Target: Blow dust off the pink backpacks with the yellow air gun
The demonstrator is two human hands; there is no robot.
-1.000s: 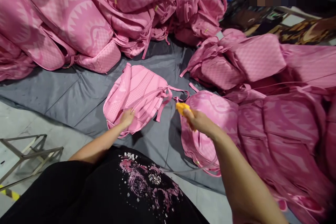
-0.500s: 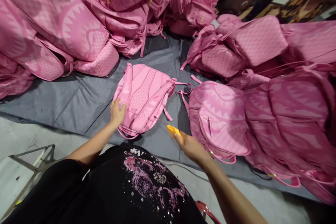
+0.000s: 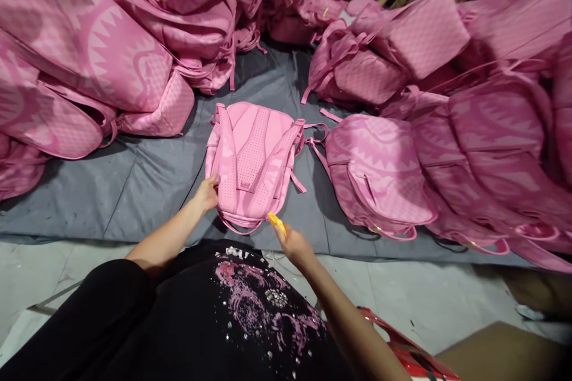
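Observation:
A small pink backpack [image 3: 250, 155] lies on the grey cloth with its padded, dotted back panel and both shoulder straps facing up. My left hand [image 3: 206, 193] grips its lower left side, the fingertips partly hidden against the bag. In my right hand [image 3: 292, 244] is a small yellow-handled tool [image 3: 277, 224], held beside the bag's lower right corner. The tool's working end is too small to make out, so its kind is unclear.
Right of it lies another pink backpack [image 3: 379, 172], front up, beside a row of similar backpacks [image 3: 496, 131]. Large pink bags [image 3: 129, 65] are heaped at the left and back. The grey cloth [image 3: 147, 184] ends at the pale tiled floor [image 3: 357, 280]. A red bag [image 3: 415, 357] stands at lower right.
The backpack has turned slightly and sits straighter before me. My left hand has closed in on its side. My right hand has moved left with the yellow-handled tool, towards the bag's bottom corner.

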